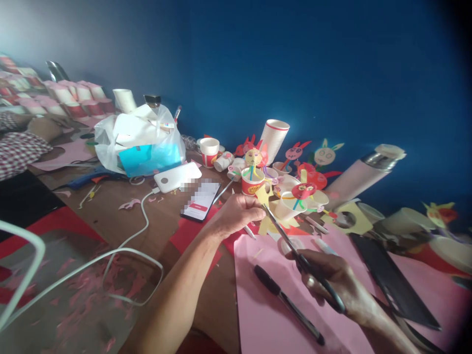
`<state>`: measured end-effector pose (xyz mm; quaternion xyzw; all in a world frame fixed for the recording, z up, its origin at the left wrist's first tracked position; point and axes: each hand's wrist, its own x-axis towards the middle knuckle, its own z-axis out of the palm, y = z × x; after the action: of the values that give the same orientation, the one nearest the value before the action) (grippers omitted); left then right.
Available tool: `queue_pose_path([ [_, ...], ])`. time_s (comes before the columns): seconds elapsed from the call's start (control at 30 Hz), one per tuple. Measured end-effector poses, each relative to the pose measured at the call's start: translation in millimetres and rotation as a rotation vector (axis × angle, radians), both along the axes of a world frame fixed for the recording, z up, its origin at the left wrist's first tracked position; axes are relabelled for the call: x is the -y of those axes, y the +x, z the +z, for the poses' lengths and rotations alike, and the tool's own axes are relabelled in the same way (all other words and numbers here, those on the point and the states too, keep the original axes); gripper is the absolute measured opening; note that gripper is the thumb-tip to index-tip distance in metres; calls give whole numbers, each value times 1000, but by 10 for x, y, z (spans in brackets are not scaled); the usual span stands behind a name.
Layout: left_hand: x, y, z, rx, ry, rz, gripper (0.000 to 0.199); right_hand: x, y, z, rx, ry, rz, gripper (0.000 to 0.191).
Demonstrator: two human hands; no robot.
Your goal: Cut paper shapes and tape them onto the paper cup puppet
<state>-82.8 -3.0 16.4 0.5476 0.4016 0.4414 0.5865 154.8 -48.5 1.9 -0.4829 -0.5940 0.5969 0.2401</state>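
Note:
My right hand (328,280) is wrapped round the dark handles of scissors (285,233), whose blades slant up and left. At the blade tips, my left hand (245,214) has its thumb and fingers pinched together; what lies between them is too small to make out. Beneath the hands, a black marker (287,305) lies across a pink sheet (254,314). Just beyond them stand paper cups, one white cup (289,206) with a red paper face (304,191) and another red cup (253,183) with a yellow face.
A phone (201,199), white power bank (177,177) and cable lie left of centre. Behind them sits a plastic bag (142,142). A flask (361,177) leans at the right, near a black tablet-like object (396,280). Another person's hands (47,127) rest at the far left.

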Motion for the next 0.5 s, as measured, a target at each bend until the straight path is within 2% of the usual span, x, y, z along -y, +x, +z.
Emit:
queue_pose_path([
  [0.27, -14, -26, -28, -46, -1, -45, 14, -22, 109, 11, 112, 13, 62, 37],
  [0.5, -11, -21, -35, -67, 3, -104, 14, -40, 216, 67, 169, 44, 87, 45],
])
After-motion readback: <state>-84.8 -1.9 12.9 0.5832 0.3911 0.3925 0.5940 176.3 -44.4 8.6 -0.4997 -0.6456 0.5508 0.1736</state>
